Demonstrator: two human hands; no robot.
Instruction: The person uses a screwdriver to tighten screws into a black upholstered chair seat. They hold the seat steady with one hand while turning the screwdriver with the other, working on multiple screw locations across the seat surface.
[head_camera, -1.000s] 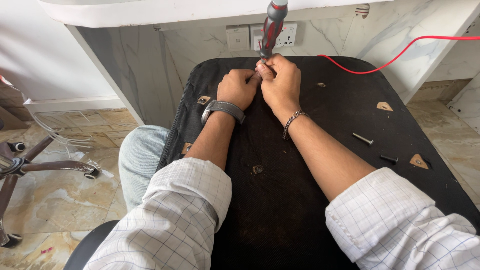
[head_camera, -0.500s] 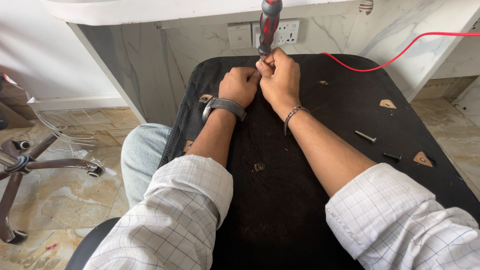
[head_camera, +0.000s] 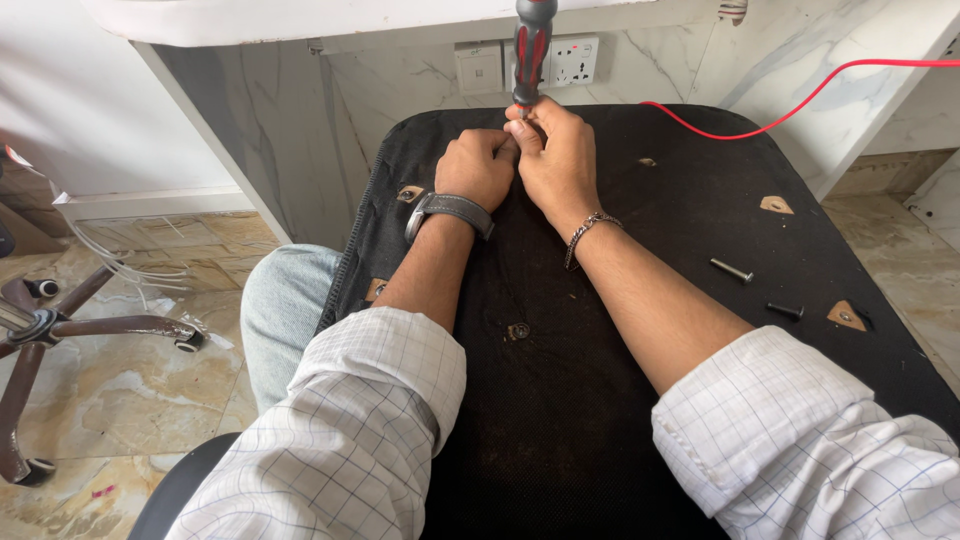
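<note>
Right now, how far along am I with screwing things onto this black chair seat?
In hand: both hands, left hand and right hand, steady the red and black screwdriver upright at the far edge of the black seat underside. Left: two loose bolts lie unused beside bare corner plates. Nothing looks finished.

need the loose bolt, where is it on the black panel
In the head view the bolt lies on the black panel's right side, right of the right forearm, with a shorter dark screw just beside it.
</note>
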